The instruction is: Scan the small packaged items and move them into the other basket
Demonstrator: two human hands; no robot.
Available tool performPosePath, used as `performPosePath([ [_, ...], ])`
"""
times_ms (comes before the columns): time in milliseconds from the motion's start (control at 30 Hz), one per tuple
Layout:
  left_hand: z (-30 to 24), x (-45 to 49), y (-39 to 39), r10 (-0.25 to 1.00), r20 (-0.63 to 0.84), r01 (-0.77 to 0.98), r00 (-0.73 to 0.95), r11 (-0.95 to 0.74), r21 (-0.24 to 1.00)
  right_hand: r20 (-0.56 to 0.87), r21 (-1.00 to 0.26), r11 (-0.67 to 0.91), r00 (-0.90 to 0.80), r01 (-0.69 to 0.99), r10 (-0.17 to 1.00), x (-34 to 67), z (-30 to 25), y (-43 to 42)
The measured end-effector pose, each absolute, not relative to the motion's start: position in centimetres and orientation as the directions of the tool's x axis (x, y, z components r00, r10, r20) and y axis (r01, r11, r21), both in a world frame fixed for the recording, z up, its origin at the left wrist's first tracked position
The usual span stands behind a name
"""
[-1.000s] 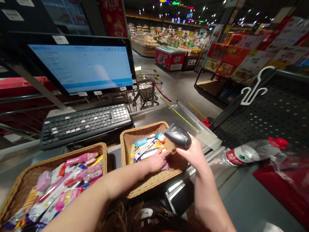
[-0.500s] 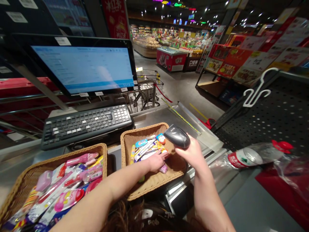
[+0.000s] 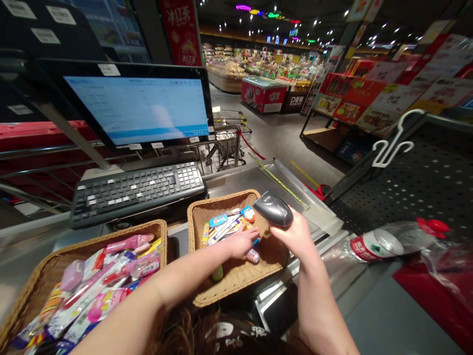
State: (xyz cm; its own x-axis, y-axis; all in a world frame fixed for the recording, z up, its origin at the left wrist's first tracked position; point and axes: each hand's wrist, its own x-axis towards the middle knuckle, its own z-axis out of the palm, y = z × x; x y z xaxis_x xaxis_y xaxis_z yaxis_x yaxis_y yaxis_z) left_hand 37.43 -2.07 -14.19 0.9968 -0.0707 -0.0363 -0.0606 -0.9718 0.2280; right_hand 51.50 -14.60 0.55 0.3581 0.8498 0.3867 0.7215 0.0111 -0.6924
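Observation:
My right hand [image 3: 293,230] is wrapped round the handle of a black barcode scanner [image 3: 273,209], which hangs over the right rim of a wicker basket [image 3: 258,273]. In that basket lie small wrapped sweets [image 3: 224,228] in white, blue and yellow. My left hand [image 3: 244,242] is down among them, its fingers curled over small packets; what they grip is mostly hidden beneath them. A pink-and-white wrapped piece [image 3: 253,255] lies just below that hand. At the left, a second wicker basket [image 3: 164,241] holds pink and other colourful packaged sweets [image 3: 107,301], partly covered by my left forearm.
A monitor [image 3: 144,111] and a black keyboard [image 3: 140,190] stand behind the baskets. To the right are a plastic bottle [image 3: 377,242] with a red cap and a white hook [image 3: 393,143] on a perforated black panel. Shopping carts [image 3: 229,128] stand beyond the metal counter [image 3: 244,175].
My left hand's fingers have shifted slightly right and curled more over the packets. The pink piece below shows more of itself. The scanner stays in my right hand, and the view has tilted slightly.

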Motion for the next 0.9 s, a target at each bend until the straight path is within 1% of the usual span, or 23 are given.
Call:
performPosePath([
  [133,-10.7,36.5,-0.5,-0.024,0.018,-0.027,1.0,-0.968,0.25,0.394,-0.692,0.006,0.371,0.722,0.841,51.4,0.4,-14.7],
  [267,-7.8,34.4,0.9,0.13,0.087,0.101,0.988,-0.954,0.281,0.366,-0.713,0.003,0.367,0.701,0.855,50.9,0.7,-14.5],
  [367,-6.2,32.4,2.0,0.225,0.171,0.169,0.959,-0.942,0.29,0.349,-0.72,0.012,0.346,0.694,0.871,50.3,1.0,-14.1],
  [433,-5.2,31.1,2.8,0.267,0.227,0.204,0.936,-0.942,0.268,0.355,-0.71,0.028,0.324,0.704,0.877,49.8,1.2,-13.8],
  [533,-3.6,29.3,3.8,0.315,0.301,0.264,0.9,-0.944,0.198,0.375,-0.69,0.046,0.303,0.722,0.876,49.1,1.5,-13.4],
  [700,-1.3,26.5,4.4,0.344,0.403,0.347,0.848,-0.935,0.069,0.374,-0.666,0.051,0.274,0.745,0.886,47.5,2.1,-12.8],
  [900,0.0,23.5,4.5,0.41,0.468,0.452,0.783,-0.892,0.025,0.389,-0.657,0.095,0.227,0.748,0.893,45.3,2.8,-12.1],
])
